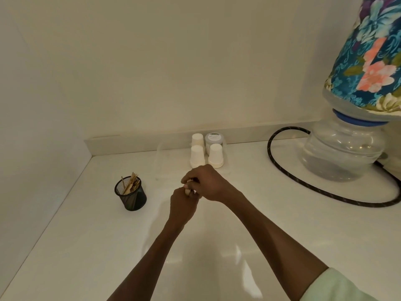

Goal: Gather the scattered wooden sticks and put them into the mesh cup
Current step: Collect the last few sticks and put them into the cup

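Observation:
A black mesh cup [130, 195] stands on the white counter to the left, with several wooden sticks [131, 183] poking out of its top. My left hand [183, 204] and my right hand [207, 183] meet at the counter's middle, right of the cup. Both close around a small bundle of wooden sticks [188, 191], of which only pale ends show between the fingers. No loose sticks are visible on the counter.
Three upturned white paper cups [197, 156] and a lidded jar [213, 139] stand by the back wall in a clear tray. A water bottle under a floral cover [342, 153] sits at the right, with a black hose [282, 170] looping across the counter.

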